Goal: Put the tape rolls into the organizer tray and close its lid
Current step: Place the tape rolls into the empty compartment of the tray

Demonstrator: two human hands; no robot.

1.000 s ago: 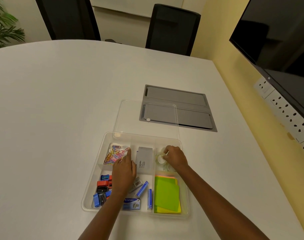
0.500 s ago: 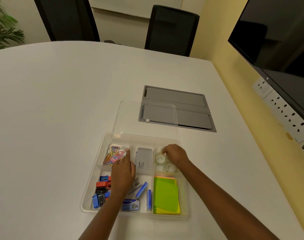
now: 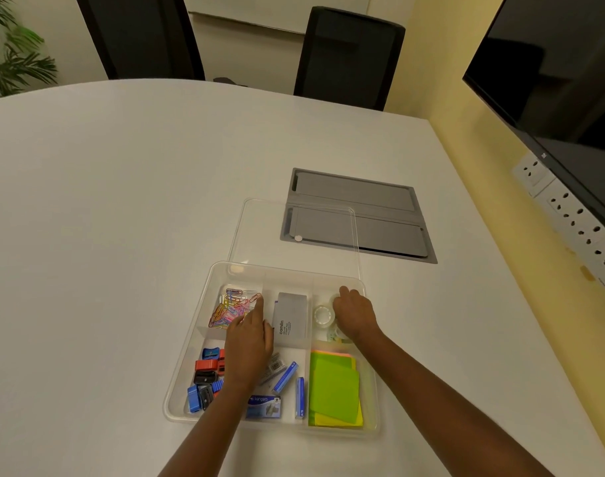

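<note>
right hand [image 3: 354, 313] curls inside the organizer tray [image 3: 187, 359], tape roll [image 3: 324, 316] just left of it; whether it grips anything i cannot tell. left hand [image 3: 249, 346] lies flat, fingers straight.

The brand name "camlin" stood in pale lower-case letters on the top of the grey box [image 3: 291, 316] in the middle far compartment of the organizer tray [image 3: 287, 274]. It was turned sideways, so that it ran along the box's left edge. Beside it lay a few lines of smaller print, too small to read. A blue carton [image 3: 263, 406] in the near middle compartment bore the word "kangaro" across its top. A silvery pack [image 3: 275, 368] just beyond it carried a barcode label, its digits illegible. On the lower bezel of the black screen [image 3: 569, 80] sat a small pale mark that could not be read.
</note>
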